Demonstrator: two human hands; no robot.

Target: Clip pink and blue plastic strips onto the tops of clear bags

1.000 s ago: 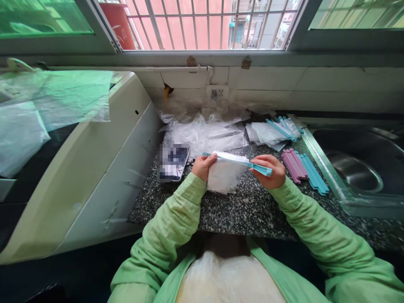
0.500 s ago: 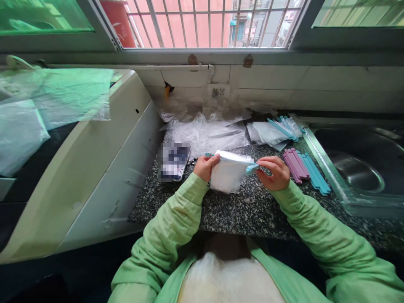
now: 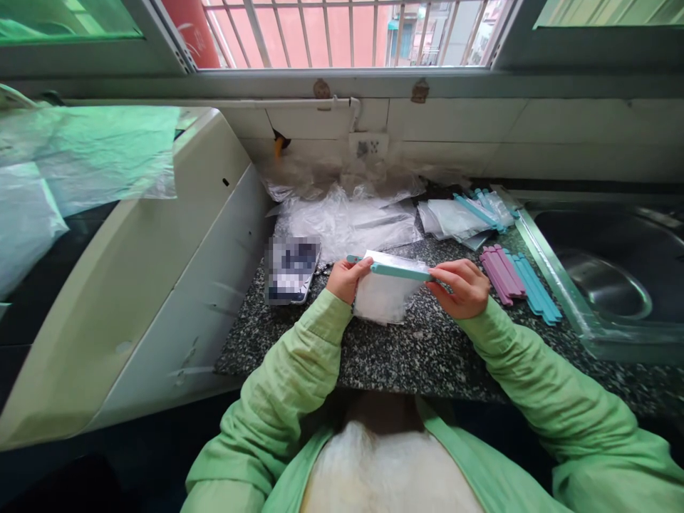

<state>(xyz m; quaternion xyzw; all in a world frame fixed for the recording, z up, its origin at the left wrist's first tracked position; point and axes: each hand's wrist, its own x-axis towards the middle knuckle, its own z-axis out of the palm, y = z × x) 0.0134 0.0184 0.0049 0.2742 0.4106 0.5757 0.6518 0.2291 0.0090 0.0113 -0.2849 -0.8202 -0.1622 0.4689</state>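
Plastic bag (image 3: 385,296): soft, light, slippery; held above the granite counter (image 3: 417,353).
Left hand (image 3: 346,279): pinched shut on the bag's left top corner.
Right hand (image 3: 462,286): fingers closed on the teal clip (image 3: 398,270), apparently its right end.
Best hold: the stiff clip, along the bag's top edge.
Nearby: spare clips (image 3: 521,283) lie to the right.

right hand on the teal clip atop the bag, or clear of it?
Touching. The head view shows the right hand with its fingertips pinched on the right end of the teal clip along the top of the white bag; no gap shows.
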